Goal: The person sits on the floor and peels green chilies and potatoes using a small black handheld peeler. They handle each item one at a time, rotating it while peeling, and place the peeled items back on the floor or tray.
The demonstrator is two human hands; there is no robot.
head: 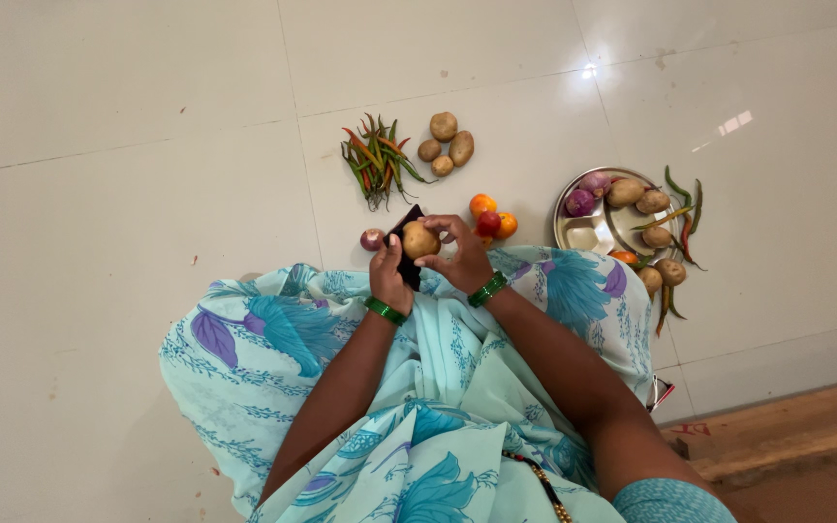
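A brown potato is held in front of me, over my lap. My right hand grips it from the right with curled fingers. My left hand holds a flat black object, probably a peeler or a blade, against the potato's left side. Both wrists wear green bangles. A small purple onion lies on the floor just left of my left hand.
On the white tiled floor lie a bunch of red and green chillies, several potatoes and tomatoes. A steel plate at right holds onions and potatoes, with more chillies beside it. A wooden ledge sits at bottom right.
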